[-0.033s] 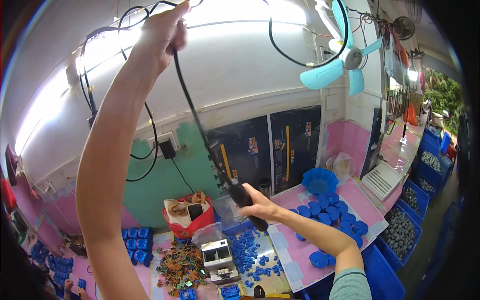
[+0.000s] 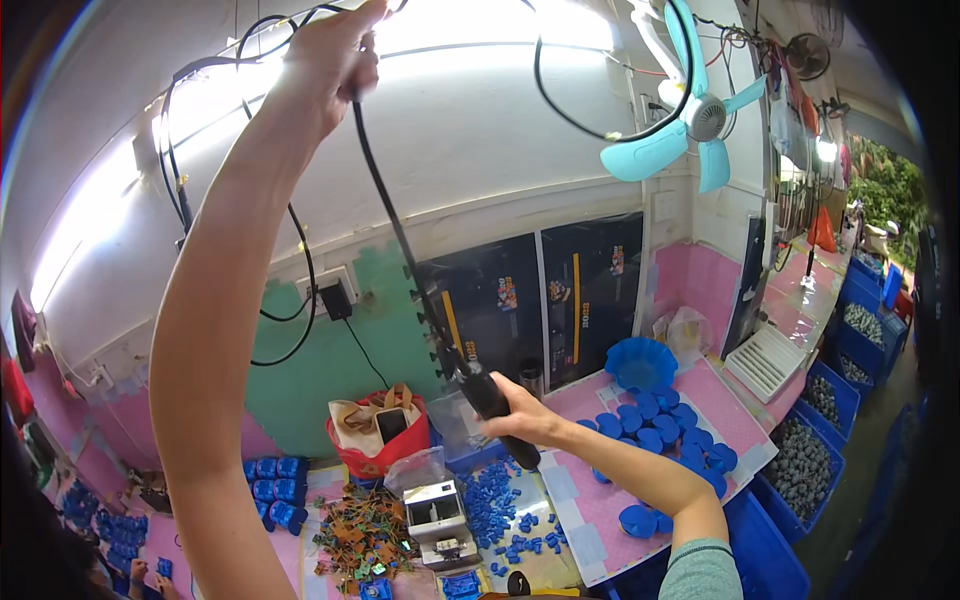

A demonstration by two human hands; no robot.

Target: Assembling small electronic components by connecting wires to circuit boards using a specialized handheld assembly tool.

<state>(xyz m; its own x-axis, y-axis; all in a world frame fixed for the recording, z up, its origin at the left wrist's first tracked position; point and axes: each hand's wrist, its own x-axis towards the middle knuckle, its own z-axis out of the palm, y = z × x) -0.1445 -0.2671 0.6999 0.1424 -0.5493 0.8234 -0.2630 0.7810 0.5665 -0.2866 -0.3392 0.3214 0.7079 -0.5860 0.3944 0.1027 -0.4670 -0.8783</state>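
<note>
High at the upper left, my left hand (image 2: 330,68) is closed around a black cable (image 2: 376,170). From there the cable slants down to a black cylindrical tool, apparently an electric screwdriver (image 2: 484,392). My right hand (image 2: 525,415) wraps round its body, holding it tilted above the bench. Small dark bumps line the lower cable. Below the tool lie many small blue plastic pieces (image 2: 490,500), beside a white open box (image 2: 434,508) and a heap of small circuit boards (image 2: 360,535). Right of my right hand, round blue parts (image 2: 650,438) cover a pink work surface (image 2: 580,495).
A turquoise fan (image 2: 706,118) hangs at the upper right, near a looping cable. A red bag (image 2: 368,457) and a blue basin (image 2: 640,363) stand at the back. Blue crates (image 2: 822,505) line the right. Another person's hands (image 2: 150,580) show at lower left.
My left hand and the upper cable have shifted slightly to the right. The grip of both hands stays the same.
</note>
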